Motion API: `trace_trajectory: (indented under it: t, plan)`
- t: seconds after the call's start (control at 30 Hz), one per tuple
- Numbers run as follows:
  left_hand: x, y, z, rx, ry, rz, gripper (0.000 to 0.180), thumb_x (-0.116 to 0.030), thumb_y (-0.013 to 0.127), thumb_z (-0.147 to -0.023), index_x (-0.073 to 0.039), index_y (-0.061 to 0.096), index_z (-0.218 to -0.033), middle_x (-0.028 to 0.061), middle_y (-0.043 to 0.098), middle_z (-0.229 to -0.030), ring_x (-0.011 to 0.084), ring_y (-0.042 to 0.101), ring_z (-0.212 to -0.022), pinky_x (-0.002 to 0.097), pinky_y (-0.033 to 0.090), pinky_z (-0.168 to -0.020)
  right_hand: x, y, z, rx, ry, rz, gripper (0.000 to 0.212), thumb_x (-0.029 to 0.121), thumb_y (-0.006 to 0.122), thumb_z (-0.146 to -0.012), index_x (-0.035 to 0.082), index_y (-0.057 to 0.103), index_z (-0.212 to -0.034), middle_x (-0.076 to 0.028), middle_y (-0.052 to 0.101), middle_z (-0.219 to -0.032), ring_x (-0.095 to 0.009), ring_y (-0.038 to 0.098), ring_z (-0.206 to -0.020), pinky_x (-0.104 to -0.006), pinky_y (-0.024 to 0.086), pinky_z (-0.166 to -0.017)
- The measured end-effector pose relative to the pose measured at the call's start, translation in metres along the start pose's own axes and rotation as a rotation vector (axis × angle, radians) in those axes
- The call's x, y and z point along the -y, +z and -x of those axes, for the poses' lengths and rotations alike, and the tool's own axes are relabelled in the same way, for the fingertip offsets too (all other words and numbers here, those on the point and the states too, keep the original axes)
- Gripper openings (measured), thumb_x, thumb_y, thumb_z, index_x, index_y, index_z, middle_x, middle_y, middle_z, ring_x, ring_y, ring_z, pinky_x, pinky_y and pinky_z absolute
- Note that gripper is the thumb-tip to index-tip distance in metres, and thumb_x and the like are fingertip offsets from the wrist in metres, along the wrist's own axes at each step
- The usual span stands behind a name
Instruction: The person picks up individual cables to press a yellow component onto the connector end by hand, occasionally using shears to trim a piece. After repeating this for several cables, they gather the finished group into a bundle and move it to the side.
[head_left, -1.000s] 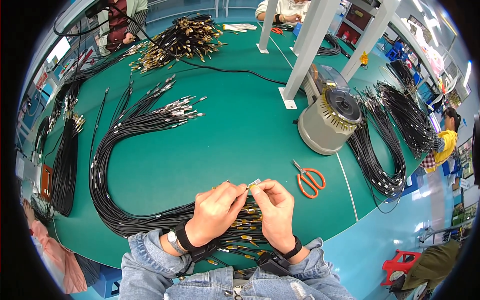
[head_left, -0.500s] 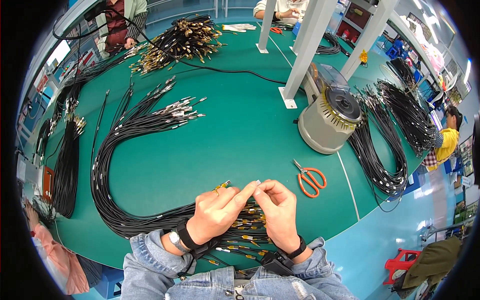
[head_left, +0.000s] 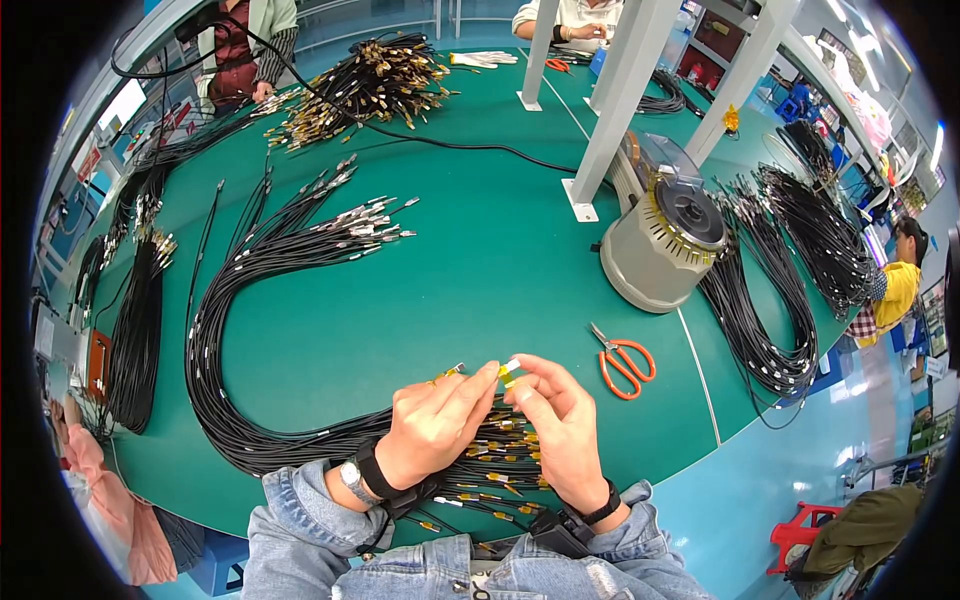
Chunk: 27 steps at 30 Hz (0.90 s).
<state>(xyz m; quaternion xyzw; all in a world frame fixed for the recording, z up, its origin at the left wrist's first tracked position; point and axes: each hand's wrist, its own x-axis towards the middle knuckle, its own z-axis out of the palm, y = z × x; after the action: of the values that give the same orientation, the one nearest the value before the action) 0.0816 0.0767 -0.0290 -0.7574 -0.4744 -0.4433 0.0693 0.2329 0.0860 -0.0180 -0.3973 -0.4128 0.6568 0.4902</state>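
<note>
My left hand is closed in a pinch on a cable end, and another metal-tipped cable end pokes out above its knuckles. Between both hands' fingertips shows a small yellow piece of tape beside a white tip. My right hand pinches at this tape with thumb and index finger; the other fingers are curled. Below the hands spread the yellow-tagged ends of a thick bundle of black cables, which curves left and back to silvery ends.
Orange-handled scissors lie right of my hands. Behind them stands a round beige tape dispenser by grey posts. More cable bundles hang over the right edge; a heap of cables lies at the back. Other people sit around the table.
My fingertips have parted slightly, the right hand's index finger lifting and opening out. The yellow tape and white tip between them now show.
</note>
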Motion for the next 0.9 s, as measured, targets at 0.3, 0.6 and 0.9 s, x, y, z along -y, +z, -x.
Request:
trace_trajectory:
  t: [0.3,0.6,0.9]
  plan:
    - [-0.003,0.0,-0.003,-0.029,-0.04,0.036,0.023,0.001,0.072,-0.07,-0.002,0.064,-0.091,0.005,0.058,-0.059,0.0152,0.052,-0.042,0.0268,0.039,-0.039,-0.005,-0.003,-0.004,0.054,-0.053,0.164,0.007,0.003,0.06,-0.085,-0.003,0.059,-0.088,-0.002,0.058,-0.086,-0.008,0.054,-0.079,-0.0219,0.043,-0.074]
    - [-0.005,-0.001,-0.004,-0.006,-0.205,0.183,0.008,-0.001,0.068,-0.077,-0.002,0.061,-0.082,0.007,0.063,-0.063,0.016,0.059,-0.047,0.0254,0.044,-0.042,-0.003,-0.004,-0.003,0.069,-0.077,0.15,0.006,0.003,0.06,-0.086,-0.003,0.06,-0.087,-0.001,0.058,-0.085,-0.007,0.053,-0.079,-0.0218,0.043,-0.074]
    - [-0.01,-0.009,-0.006,0.153,-0.449,0.402,0.008,-0.005,0.06,-0.085,0.0,0.059,-0.079,0.0064,0.06,-0.058,0.0117,0.055,-0.045,0.0244,0.041,-0.041,-0.006,-0.003,-0.004,0.086,-0.084,0.105,0.006,0.003,0.061,-0.086,-0.003,0.061,-0.087,-0.002,0.06,-0.086,-0.008,0.055,-0.081,-0.0225,0.044,-0.076]
